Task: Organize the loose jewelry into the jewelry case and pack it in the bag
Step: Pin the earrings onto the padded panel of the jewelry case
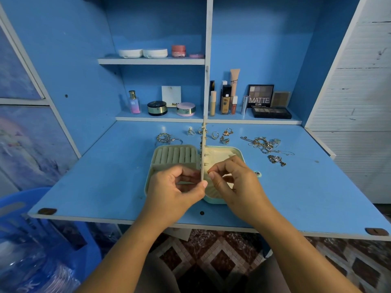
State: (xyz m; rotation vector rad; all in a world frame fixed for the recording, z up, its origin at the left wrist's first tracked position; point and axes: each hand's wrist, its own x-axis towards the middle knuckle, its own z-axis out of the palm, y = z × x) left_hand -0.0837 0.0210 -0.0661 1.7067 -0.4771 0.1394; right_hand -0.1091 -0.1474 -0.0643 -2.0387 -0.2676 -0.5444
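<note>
A mint-green jewelry case (240, 154) lies open on the blue desk, its ring rolls (174, 154) in the left half. A thin earring panel (203, 149) stands upright in the middle, seen edge-on, with several earrings pinned to it. My left hand (177, 187) pinches the panel's near edge. My right hand (234, 182) pinches something small against the panel's right face; it is too small to make out. Loose rings (214, 135), bangles (166, 138) and tangled necklaces (265, 143) lie behind the case.
Cosmetics stand on the shelves behind: a perfume bottle (134, 102), compacts (185, 109), tubes, eyeshadow palettes (260, 95). The fold-down desk (105, 176) ends at a front edge near my arms. A blue plastic chair (25, 208) stands at the lower left.
</note>
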